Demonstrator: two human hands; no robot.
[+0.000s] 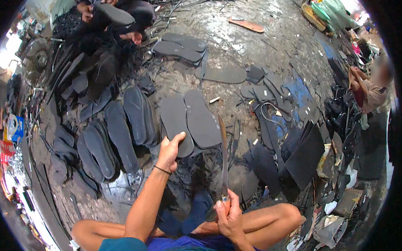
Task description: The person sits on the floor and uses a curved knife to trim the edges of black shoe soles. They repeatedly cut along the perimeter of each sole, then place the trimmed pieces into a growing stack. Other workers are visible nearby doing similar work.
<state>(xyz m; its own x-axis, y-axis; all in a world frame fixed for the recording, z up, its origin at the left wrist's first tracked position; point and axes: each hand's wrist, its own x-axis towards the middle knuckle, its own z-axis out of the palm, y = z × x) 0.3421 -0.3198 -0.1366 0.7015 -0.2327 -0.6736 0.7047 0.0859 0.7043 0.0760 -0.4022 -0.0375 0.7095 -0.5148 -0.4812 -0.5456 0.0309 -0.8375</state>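
Note:
My left hand (168, 154) is closed on the near end of a dark grey shoe sole (174, 115), with the thumb on top and the fingers mostly hidden beneath. Against its right side lies a wider dark sole piece (204, 121); whether the two are joined I cannot tell. My right hand (229, 217) is wrapped round the orange-brown handle of a long knife (225, 164). The narrow blade points away from me, its upper part beside the right edge of the wider piece.
Stacks of cut soles (98, 150) lie to the left, more soles (179, 49) farther ahead. Dark sheets (304, 153) and scraps cover the right side. A co-worker (112, 11) at the far left holds a sole; another person (366, 87) sits at the right. Soles and offcuts litter the floor (274, 44).

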